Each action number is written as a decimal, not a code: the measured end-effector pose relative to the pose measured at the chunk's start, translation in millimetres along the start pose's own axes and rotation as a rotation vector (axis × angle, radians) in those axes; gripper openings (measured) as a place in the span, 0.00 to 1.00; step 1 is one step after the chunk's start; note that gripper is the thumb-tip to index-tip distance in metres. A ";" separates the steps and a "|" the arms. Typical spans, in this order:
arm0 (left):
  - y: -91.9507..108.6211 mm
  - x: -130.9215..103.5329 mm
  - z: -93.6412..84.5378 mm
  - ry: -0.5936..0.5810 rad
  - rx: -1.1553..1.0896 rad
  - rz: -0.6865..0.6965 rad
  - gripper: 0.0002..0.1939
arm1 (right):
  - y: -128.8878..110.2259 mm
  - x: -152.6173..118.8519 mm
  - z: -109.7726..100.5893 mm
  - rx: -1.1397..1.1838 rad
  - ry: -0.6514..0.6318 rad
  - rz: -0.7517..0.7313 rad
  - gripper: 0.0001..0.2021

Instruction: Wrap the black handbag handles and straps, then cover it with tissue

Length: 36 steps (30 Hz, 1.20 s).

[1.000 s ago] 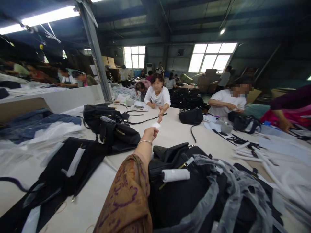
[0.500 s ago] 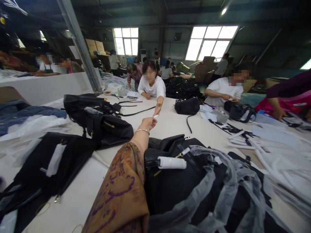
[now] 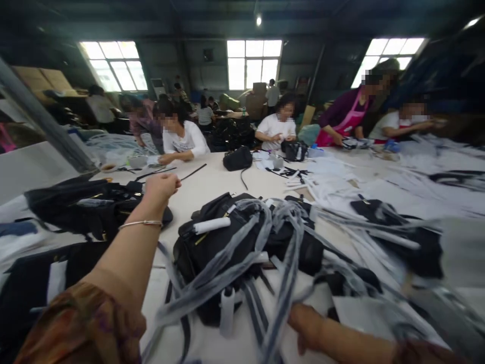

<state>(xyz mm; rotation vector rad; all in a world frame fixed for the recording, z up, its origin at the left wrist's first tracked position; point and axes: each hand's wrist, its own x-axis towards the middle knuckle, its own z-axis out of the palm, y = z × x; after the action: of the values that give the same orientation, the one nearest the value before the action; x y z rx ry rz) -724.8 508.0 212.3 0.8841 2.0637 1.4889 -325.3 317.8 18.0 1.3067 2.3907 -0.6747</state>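
Note:
My left hand [image 3: 162, 185] hovers over the white table [image 3: 212, 179] with the arm stretched out, fingers curled in, and nothing visible in it. It sits just right of a heap of black bags [image 3: 83, 202]. A black bag [image 3: 223, 242] with a white paper roll [image 3: 212, 225] on top lies in front of me, draped with translucent plastic strips [image 3: 282, 237]. My right hand [image 3: 303, 328] lies blurred at the bottom edge, beside those strips; its grip is unclear. A person in a white shirt [image 3: 185, 141] sits across the table.
A small black bag [image 3: 237, 158] with a loose strap stands mid-table. White wrapping and more black bags [image 3: 394, 222] spread to the right. Several other people work along the far side. A grey steel post [image 3: 45, 126] rises at the left.
My left hand held a small white piece out to the hand of the person across; now it is drawn back without it. The view swung right, and my right forearm came into view.

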 end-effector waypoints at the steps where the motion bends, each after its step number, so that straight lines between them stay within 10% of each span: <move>1: 12.6 -22.0 -0.7 -0.050 0.005 0.051 0.05 | -0.5 -10.0 4.9 -0.061 -0.065 0.012 0.16; 6: 39.2 -164.0 4.6 -0.335 0.040 0.253 0.12 | -36.7 -76.1 25.3 -0.211 -0.118 -0.046 0.21; 10: -1.0 -292.1 20.5 -0.580 0.073 0.212 0.14 | -48.7 -156.0 13.4 -0.118 -0.136 -0.430 0.15; 13: -54.0 -387.0 36.2 -0.734 0.112 0.019 0.11 | -10.5 -205.8 -5.8 0.059 -0.007 -0.540 0.11; 18: -104.6 -521.3 63.0 -0.815 0.161 -0.171 0.08 | 106.0 -230.0 -16.9 0.398 0.381 -0.167 0.11; 21: -103.6 -563.5 82.8 -0.748 0.160 -0.151 0.09 | 159.1 -228.2 -9.5 0.514 0.330 0.041 0.12; 26: -112.5 -586.1 115.1 -0.556 0.202 -0.101 0.16 | 187.1 -247.4 16.0 0.393 0.296 -0.092 0.17; 31: -142.3 -621.4 139.0 -0.748 -0.020 -0.244 0.31 | 191.5 -273.1 45.9 0.300 0.179 -0.113 0.20; 36: -162.3 -656.3 148.6 -0.708 -0.008 -0.269 0.36 | 212.3 -256.2 14.2 0.387 0.285 -0.218 0.11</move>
<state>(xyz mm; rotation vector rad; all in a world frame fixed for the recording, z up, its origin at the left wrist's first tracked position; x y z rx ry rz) -205.8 100.9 2.2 0.9161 1.5648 0.8668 -9.9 231.6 81.6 1.3760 2.7592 -1.1280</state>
